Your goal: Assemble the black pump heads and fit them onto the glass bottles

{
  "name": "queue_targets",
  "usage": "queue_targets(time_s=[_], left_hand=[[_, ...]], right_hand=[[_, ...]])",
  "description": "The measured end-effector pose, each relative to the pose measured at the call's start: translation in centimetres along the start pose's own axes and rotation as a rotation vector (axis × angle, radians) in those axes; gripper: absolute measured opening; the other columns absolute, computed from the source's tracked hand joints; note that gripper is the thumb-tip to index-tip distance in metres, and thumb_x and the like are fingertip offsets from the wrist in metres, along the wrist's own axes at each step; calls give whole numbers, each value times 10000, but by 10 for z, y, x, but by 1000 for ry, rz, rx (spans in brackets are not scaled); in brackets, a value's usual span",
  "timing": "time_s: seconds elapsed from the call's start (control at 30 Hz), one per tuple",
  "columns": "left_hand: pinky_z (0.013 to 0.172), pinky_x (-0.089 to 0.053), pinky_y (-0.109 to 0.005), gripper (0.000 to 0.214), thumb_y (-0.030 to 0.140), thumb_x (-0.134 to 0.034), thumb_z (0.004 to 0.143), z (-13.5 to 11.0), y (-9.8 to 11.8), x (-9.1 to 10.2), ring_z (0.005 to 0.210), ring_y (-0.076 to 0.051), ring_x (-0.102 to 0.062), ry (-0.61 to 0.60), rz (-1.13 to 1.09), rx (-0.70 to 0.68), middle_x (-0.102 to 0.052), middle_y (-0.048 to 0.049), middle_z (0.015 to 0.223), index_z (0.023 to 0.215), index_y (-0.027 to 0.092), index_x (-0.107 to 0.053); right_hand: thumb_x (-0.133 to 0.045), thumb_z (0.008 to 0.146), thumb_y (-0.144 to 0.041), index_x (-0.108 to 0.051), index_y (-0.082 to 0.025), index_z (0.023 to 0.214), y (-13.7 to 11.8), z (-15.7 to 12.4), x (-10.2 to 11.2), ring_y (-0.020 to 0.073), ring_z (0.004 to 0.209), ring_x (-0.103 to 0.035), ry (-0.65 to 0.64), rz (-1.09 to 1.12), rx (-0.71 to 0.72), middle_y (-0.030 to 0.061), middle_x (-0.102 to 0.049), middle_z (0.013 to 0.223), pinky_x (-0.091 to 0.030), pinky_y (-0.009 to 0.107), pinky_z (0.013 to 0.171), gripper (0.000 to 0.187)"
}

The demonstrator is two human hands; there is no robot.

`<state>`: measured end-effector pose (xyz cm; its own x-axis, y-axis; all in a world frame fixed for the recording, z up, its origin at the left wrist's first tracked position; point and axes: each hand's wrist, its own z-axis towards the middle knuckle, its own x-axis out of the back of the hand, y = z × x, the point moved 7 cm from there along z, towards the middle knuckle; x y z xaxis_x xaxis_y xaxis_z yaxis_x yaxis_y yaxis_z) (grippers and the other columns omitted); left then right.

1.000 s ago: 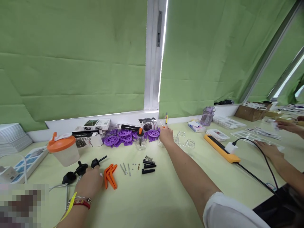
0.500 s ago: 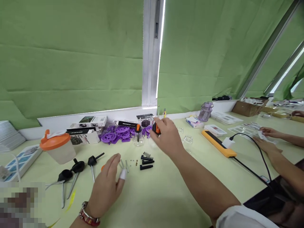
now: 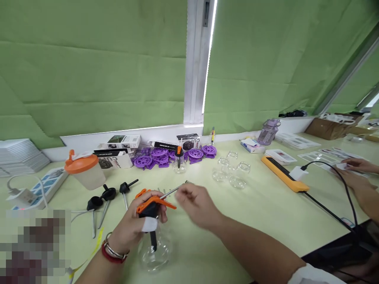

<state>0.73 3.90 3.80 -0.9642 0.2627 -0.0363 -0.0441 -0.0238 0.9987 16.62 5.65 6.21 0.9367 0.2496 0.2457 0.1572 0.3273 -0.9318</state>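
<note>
My left hand (image 3: 130, 225) is wrapped round the black-and-orange top (image 3: 151, 208) of a clear round bottle (image 3: 155, 252), near the table's front. A black tube runs down inside the bottle, and a thin metal rod (image 3: 170, 192) slants up to the right from the top. Beside the rod's upper end is my right hand (image 3: 197, 203), its fingers curled together; what they hold, if anything, is hidden. Orange parts (image 3: 143, 192) lie behind my left hand. A spring (image 3: 189, 182) shows partly above my right hand. A similar bottle (image 3: 179, 167) with an orange-and-black top stands farther back.
Purple wheel-like parts (image 3: 160, 156) and boxes (image 3: 115, 159) line the wall. Clear bottles (image 3: 237, 181) stand right of centre. Black funnel-shaped parts with rods (image 3: 109, 193) and an orange-lidded cup (image 3: 85, 163) are left. A yellow power strip (image 3: 282, 173) and another person's hands (image 3: 352, 173) are right.
My right hand has come back from the rear of the table. The bottle with the orange-and-black top is now near the front, and my left hand has closed on it.
</note>
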Motion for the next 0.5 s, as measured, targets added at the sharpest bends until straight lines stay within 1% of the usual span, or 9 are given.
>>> queue_targets(time_s=[0.03,0.07,0.1,0.17,0.23,0.3,0.4,0.47,0.5], left_hand=[[665,-501,-391,518,254,-638,542,1,0,2,650,-234,-626,-24,-92,10,-643,-65,788,1045,160,-557],[638,-492,-387,499,251,-632,541,2,0,2,616,-229,-619,-44,-161,18,-635,-62,756,1026,153,-566],[622,-485,-382,482,248,-632,546,2,-2,3,605,-228,-617,-57,-206,29,-632,-63,747,1015,150,-574],[608,-479,-374,456,238,-643,561,3,-8,1,602,-227,-620,-76,-247,68,-635,-65,748,1005,149,-589],[613,-480,-369,436,228,-659,580,4,-16,-3,607,-226,-626,-102,-272,104,-643,-64,752,1005,154,-602],[616,-482,-364,389,223,-667,613,5,-23,-6,609,-224,-633,-116,-302,125,-649,-63,760,993,163,-614],[607,-485,-355,333,210,-669,648,8,-29,-5,610,-227,-642,-99,-344,131,-650,-59,764,976,173,-632],[596,-485,-344,294,203,-668,658,11,-31,-1,607,-225,-644,-74,-361,128,-644,-54,756,949,169,-644],[590,-485,-341,271,207,-665,664,12,-32,0,606,-223,-643,-65,-372,130,-641,-53,750,931,166,-649]], right_hand=[[-484,864,-507,-604,-165,720,12,7,10,108,544,-461,88,24,-60,0,-522,594,-360,235,511,390],[-475,860,-535,-580,-159,649,25,14,15,103,526,-452,117,57,-132,-3,-502,550,-349,235,510,444],[-463,854,-566,-562,-154,602,39,19,15,98,497,-436,89,112,-219,-6,-484,512,-329,234,494,493],[-509,811,-601,-526,-154,570,57,25,11,74,443,-373,52,254,-335,-27,-445,472,-273,222,460,508],[-582,753,-612,-487,-163,581,68,25,5,52,410,-306,26,397,-415,-52,-425,470,-211,212,435,490],[-620,718,-614,-455,-172,587,73,24,-1,41,391,-267,1,461,-468,-64,-415,465,-169,211,424,489],[-561,755,-632,-432,-177,535,79,23,-8,42,368,-231,-40,389,-471,-74,-353,396,-153,224,416,521],[-548,774,-611,-446,-175,529,80,27,-8,45,379,-232,-18,330,-397,-77,-338,391,-178,227,421,511],[-568,768,-591,-462,-172,544,81,29,-6,46,393,-247,5,316,-352,-76,-357,412,-198,224,427,486]])
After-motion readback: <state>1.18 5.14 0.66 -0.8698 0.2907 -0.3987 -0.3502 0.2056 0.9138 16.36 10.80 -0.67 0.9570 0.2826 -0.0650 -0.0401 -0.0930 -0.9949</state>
